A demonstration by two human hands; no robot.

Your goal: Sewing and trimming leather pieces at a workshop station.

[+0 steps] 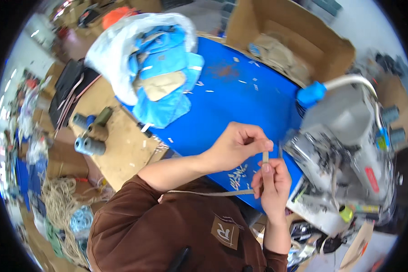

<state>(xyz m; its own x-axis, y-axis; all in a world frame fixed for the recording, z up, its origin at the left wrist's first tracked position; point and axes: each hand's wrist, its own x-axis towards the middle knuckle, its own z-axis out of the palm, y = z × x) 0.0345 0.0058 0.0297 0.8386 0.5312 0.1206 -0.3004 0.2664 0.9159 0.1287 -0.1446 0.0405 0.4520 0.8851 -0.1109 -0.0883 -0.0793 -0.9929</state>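
Observation:
A narrow beige webbing strap (265,157) is stretched between my two hands over the right part of the blue tabletop. Its upper end is pinched by the thumb and fingers of my left hand (240,146). Just below, my right hand (273,182) grips the same strap, thumb on top. From the right hand the rest of the strap runs left across the front of my brown shirt, close to the table's near edge. Beside my right hand stands a grey sewing machine (369,149), its needle area blurred.
A white plastic bag (109,59) spills blue and beige fabric pieces (167,63) on the blue table (240,99). Behind is a cardboard box (322,34) holding beige cloth. Several thread spools (93,146) stand on the wooden board at left. Beige cord (61,199) lies heaped lower left.

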